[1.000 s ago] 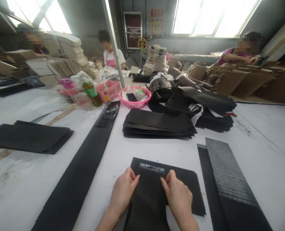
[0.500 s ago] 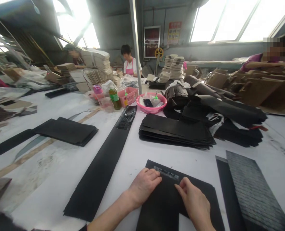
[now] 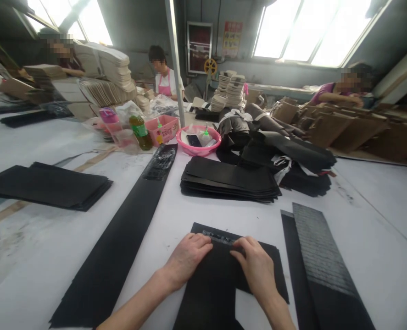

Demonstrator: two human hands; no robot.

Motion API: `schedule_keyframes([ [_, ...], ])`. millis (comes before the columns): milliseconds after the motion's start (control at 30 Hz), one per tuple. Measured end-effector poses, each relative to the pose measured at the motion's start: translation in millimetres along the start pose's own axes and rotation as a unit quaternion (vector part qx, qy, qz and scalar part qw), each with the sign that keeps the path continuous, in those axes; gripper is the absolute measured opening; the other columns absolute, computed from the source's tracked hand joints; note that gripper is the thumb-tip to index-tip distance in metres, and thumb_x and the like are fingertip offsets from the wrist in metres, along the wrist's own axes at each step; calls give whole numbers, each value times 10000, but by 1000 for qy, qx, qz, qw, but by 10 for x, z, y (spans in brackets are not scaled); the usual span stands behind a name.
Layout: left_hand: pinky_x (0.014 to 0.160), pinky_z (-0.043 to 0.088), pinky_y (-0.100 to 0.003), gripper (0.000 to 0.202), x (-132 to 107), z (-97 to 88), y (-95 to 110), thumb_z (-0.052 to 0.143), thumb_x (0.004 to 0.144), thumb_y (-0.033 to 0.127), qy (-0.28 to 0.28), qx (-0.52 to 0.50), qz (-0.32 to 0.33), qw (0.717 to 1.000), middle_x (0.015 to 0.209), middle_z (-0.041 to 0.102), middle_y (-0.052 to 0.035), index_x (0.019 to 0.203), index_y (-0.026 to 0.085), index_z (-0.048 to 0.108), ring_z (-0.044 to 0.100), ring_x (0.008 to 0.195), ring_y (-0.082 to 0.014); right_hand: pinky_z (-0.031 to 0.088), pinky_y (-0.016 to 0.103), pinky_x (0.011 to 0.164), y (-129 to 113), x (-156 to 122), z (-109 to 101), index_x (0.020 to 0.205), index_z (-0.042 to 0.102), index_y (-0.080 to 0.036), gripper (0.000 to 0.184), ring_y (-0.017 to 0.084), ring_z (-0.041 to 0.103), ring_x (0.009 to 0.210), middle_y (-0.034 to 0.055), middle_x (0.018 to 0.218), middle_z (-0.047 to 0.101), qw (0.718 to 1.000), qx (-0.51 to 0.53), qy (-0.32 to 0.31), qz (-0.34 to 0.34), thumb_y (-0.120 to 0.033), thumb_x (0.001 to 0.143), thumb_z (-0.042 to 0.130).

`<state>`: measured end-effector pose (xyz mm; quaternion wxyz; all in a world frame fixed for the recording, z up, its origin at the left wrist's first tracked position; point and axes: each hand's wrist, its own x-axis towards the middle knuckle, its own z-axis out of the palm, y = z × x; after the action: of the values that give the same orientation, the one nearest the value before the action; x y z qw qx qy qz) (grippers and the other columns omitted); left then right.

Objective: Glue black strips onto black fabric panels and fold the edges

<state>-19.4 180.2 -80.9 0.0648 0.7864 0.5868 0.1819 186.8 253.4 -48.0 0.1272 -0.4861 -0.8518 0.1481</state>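
Two flat black sheets lie in front of me, one partly over the other. The upper black sheet [image 3: 206, 284] runs toward me. Under its far end is the lower black sheet [image 3: 270, 256], set crosswise, with a whitish, wet-looking strip [image 3: 219, 237] along the meeting line. My left hand [image 3: 190, 256] is closed at the far left corner of the upper sheet, its fingertips at the strip. At the far right corner my right hand [image 3: 256, 263] pinches that sheet between thumb and fingers, close to the strip's right end. The fingers partly hide both corners.
A long black strip stack [image 3: 120, 243] lies left, a black sheet stack [image 3: 229, 178] ahead, grey-smeared black pieces [image 3: 327, 252] right. Farther back stand a pink basin [image 3: 198, 149] with a phone and bottle, a pink box [image 3: 162, 130], and a pole [image 3: 175, 64]. Several people work behind.
The view has turned right, so the surroundings shift left. My right hand has moved slightly forward over the whitish strip's right end. My left hand stays at the left corner.
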Motion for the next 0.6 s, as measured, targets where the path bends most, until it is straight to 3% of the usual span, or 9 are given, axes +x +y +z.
schedule_keyframes([
  [133,842,456,-331,131,69,-27,3,514,929,184,-5,-16,-9,1000,1033,618,-15,1003,210,620,555,967,-182,444,312,761,-108,170,41,929,607,-256,153,199,562,904,2,941,621,999,-7,4,-44,-164,815,654],
  [367,758,419,-317,141,142,-24,-61,489,943,231,-5,-10,-30,999,935,586,-5,884,206,614,531,885,-171,405,328,746,-124,327,106,915,621,-245,180,217,547,896,13,919,620,996,-54,-47,-56,-163,778,705],
  [533,756,429,-329,62,242,-64,-67,566,882,147,-24,-12,-44,999,901,581,3,876,207,579,531,872,-183,377,297,722,-130,443,58,866,608,-220,171,194,542,865,7,875,611,994,-40,-88,-58,-149,755,717],
  [600,783,445,-345,140,288,-97,-62,631,828,127,-21,-5,-54,998,959,579,-11,927,200,564,530,912,-200,372,280,702,-113,469,55,849,604,-221,167,178,539,835,-5,840,603,993,-33,-94,-62,-150,751,719],
])
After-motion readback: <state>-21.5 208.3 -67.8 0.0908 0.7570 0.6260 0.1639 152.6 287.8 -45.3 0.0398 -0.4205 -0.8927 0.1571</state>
